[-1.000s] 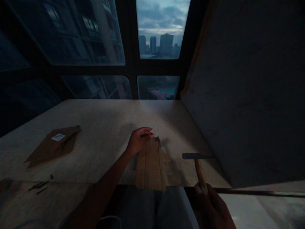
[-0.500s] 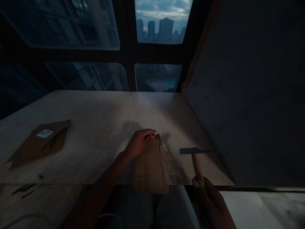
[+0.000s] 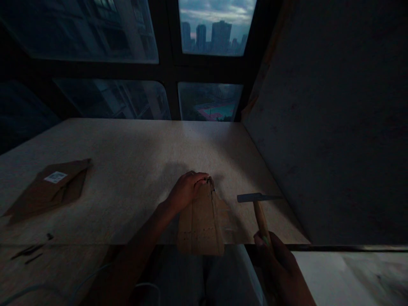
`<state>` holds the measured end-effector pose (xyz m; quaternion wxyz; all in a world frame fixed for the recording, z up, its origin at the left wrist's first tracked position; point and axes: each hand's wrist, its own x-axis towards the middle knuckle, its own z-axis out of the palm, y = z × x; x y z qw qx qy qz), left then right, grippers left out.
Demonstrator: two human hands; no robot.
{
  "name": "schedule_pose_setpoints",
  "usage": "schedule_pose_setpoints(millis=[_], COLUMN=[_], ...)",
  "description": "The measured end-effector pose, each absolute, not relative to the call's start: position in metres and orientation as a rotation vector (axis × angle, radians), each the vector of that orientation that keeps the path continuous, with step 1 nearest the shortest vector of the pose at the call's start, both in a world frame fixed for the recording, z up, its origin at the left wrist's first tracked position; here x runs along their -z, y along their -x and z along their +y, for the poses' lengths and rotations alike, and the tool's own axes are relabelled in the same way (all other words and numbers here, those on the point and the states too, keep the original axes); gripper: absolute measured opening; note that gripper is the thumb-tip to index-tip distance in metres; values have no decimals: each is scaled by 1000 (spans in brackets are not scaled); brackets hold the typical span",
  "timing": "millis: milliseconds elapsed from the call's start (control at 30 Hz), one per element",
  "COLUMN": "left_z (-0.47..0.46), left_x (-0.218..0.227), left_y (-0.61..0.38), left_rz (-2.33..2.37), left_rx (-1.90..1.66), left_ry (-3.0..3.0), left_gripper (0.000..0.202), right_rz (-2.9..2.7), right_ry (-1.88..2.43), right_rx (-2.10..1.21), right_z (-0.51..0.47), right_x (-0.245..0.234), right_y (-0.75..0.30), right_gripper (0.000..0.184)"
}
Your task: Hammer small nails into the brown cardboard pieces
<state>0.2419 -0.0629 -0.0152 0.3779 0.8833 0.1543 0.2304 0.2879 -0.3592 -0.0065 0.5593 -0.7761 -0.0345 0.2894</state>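
My left hand (image 3: 188,190) is closed at the far end of a folded piece of brown cardboard (image 3: 200,227), its thumb and forefinger together near some small dark bits on the edge. Whether the fingers pinch one of those bits or only the cardboard, I cannot tell. The cardboard lies on the pale table (image 3: 127,144), its near end jutting past the front edge over my lap. To the right of it, my right hand (image 3: 277,263) grips the wooden handle of a hammer (image 3: 261,219). The hammer's grey metal head is raised clear of the cardboard.
Flat brown cardboard pieces (image 3: 72,180) with a white label lie at the left. Several thin dark items (image 3: 33,257) rest near the front left, with a pale cable (image 3: 38,289) below them. A grey wall (image 3: 334,127) bounds the right side; windows stand behind.
The view has shifted slightly, moving everything a little left and up in the picture. Both hands keep the same hold, and the hammer stays raised beside the cardboard.
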Motion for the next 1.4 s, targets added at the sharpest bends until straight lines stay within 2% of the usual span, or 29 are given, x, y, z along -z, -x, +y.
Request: schedule_pose_setpoints(millis=[267, 533, 833, 1000, 1233, 1400], left_z=[-65, -67, -68, -68, -69, -70], left_x=[20, 26, 29, 29, 28, 27], left_y=[-240, -240, -241, -243, -244, -244], left_rz=[414, 433, 468, 462, 485, 496], left_rx=[-615, -669, -748, -692, -681, -668], left_ry=[-2225, -2142, -2050, -2022, -1963, -2040], left_gripper=[23, 21, 25, 31, 32, 34], right_rz=[-261, -940, -1167, -1143, -1281, -1213], right_ry=[1886, 2033, 2080, 2097, 2173, 2156], right_rx=[-690, -533, -704, -621, -648, -574], right_z=[-343, -303, -278, -279, -274, -276], right_x=[-17, -61, -37, -51, -45, -48], right_y=[-300, -334, -352, -347, -356, -355], right_gripper=[48, 38, 31, 35, 26, 33])
